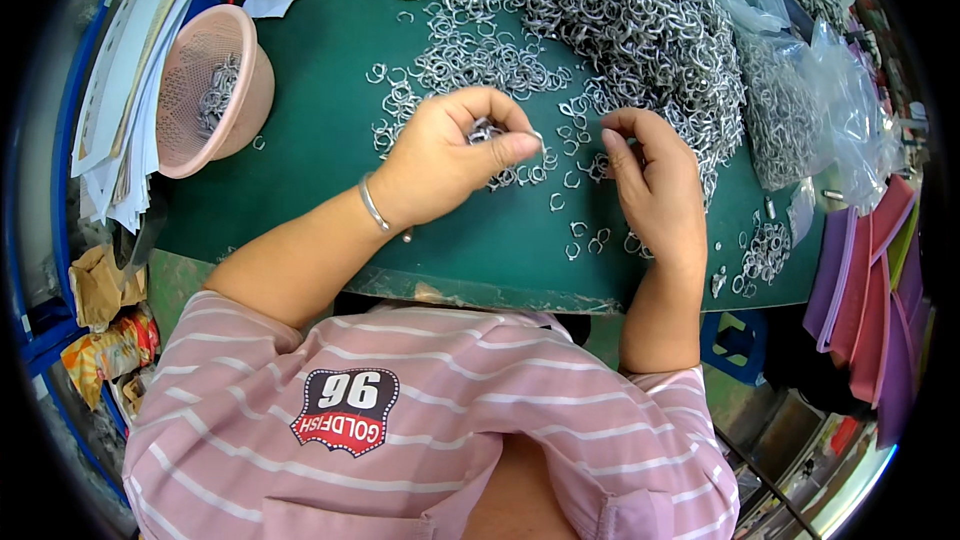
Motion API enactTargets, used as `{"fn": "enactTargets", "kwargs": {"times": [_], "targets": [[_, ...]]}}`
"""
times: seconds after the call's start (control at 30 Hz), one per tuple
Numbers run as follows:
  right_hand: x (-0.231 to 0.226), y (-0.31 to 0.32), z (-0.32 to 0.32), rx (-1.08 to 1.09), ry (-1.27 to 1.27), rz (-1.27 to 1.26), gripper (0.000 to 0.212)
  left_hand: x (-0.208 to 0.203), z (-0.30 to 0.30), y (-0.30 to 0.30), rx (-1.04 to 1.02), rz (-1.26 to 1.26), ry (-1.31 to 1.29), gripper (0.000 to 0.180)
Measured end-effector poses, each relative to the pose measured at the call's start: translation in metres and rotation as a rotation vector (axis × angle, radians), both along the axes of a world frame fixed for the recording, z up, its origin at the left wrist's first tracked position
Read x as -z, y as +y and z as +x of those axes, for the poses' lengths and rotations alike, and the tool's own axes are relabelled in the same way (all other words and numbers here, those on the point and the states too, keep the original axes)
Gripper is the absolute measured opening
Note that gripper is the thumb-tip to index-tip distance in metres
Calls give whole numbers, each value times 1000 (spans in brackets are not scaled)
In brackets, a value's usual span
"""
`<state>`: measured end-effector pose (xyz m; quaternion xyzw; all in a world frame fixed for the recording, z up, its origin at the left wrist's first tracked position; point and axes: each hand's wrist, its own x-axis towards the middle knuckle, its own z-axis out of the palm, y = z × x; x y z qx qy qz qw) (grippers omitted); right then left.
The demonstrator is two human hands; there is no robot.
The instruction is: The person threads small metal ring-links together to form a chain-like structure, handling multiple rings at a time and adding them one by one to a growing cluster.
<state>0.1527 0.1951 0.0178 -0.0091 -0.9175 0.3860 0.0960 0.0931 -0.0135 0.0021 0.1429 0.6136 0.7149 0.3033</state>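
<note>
My left hand (432, 155) is closed, its thumb and forefinger pinching a small silver open metal ring (541, 142). More rings (484, 130) show within the curl of its fingers; whether they are held or lie beneath is hard to tell. To the right, my right hand (660, 185) hovers low over the table with bent fingers, thumb and forefinger close together. Anything between those fingertips is too small to make out. Loose rings (596, 168) lie beside its thumb, and others are scattered between both hands on the green tabletop (320, 70).
A large heap of rings (640, 15) covers the far side. At left stands a pink basket (262, 90) with rings inside, beside stacked papers (130, 90). Clear plastic bags (790, 110) of rings sit at right, above a small ring pile (767, 252) and purple and red sheets (870, 280).
</note>
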Motion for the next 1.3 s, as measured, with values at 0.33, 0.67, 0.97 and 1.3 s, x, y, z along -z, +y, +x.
{"fn": "enactTargets", "kwargs": {"times": [0.33, 0.67, 0.97, 1.3], "targets": [[3, 1, 0, -105, 26, 55, 12, 3, -12, -6, -43, 375, -455, 21], [8, -12, 1, -205, -50, -42, 13, 6, -3, -2, -32, 229, -203, 10], [12, -9, -2, -160, 0, -295, 11, 8, -2, 1, -15, -117, 348, 16], [5, -18, 1, -125, -188, -855, 12, 3, 1, 2, 99, -149, 382, 15]]}}
